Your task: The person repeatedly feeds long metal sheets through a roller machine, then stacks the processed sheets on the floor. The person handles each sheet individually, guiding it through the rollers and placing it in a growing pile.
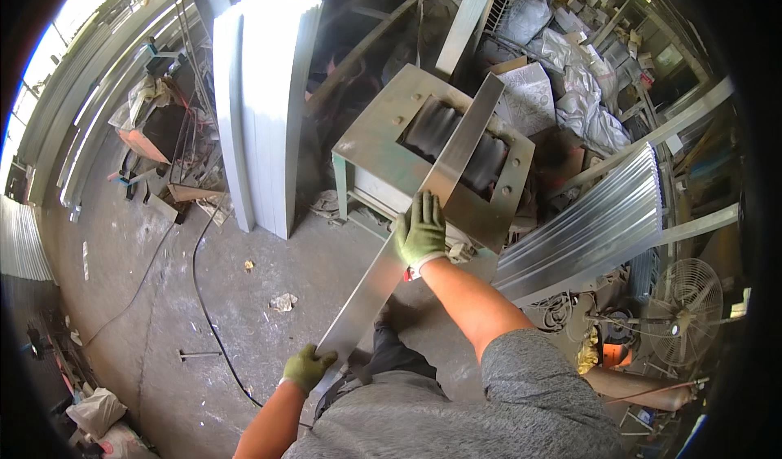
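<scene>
A long, flat metal bar [352, 311] slants from near my waist up and across a metal machine table [379, 125]. My left hand [308, 368], in a green glove, is closed round the bar's near end. Further along, my right hand [422, 229], also gloved in green, lies on top of the bar with its fingers stretched flat along it. Beyond that hand, the bar crosses the table's rectangular opening, where two dark rollers [432, 130] show on either side of it. The bar hides the part between them.
Stacked bright metal profiles [265, 117] stand at the left of the machine, and another stack [590, 223] leans at its right. A black cable [204, 304] crosses the floor. At the far right is a caged fan [683, 312]. Silvery sacks [574, 84] lie at the back right.
</scene>
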`<act>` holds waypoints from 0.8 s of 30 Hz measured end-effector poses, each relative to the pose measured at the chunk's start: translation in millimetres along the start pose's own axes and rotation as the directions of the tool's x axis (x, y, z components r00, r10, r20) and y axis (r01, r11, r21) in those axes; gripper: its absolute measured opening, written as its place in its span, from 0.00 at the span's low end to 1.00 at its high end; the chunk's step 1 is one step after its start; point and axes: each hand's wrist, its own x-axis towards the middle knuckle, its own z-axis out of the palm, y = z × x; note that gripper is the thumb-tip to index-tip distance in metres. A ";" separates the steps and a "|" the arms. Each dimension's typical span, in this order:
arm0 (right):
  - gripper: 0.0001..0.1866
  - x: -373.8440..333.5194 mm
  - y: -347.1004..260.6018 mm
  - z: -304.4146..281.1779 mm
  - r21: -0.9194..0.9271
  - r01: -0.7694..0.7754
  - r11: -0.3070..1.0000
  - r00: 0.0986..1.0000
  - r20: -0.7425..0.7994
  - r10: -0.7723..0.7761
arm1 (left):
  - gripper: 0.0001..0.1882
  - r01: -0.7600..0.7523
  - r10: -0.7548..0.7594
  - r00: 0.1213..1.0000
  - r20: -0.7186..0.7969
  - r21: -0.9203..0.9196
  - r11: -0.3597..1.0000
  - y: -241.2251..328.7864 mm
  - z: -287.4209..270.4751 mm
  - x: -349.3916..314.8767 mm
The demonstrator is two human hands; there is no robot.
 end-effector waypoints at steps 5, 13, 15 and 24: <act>0.29 63.6 57.5 11.2 -0.045 -0.121 0.992 0.993 -0.018 0.120 | 0.33 -0.033 0.034 0.999 -0.032 0.001 0.999 112.0 -2.9 74.5; 0.26 62.8 94.6 -3.9 -0.007 -0.030 1.000 0.992 -0.121 0.029 | 0.39 -0.205 0.206 0.978 -0.021 0.047 0.978 292.3 -0.6 192.0; 0.26 74.9 108.8 -8.8 0.046 -0.029 0.999 0.997 -0.077 0.032 | 0.40 -0.265 0.265 0.964 -0.018 0.035 0.964 334.3 -2.4 221.6; 0.21 129.4 161.2 -10.1 0.017 0.024 1.000 0.987 -0.158 -0.021 | 0.41 -0.243 0.243 0.970 0.022 -0.022 0.970 429.8 -17.9 273.6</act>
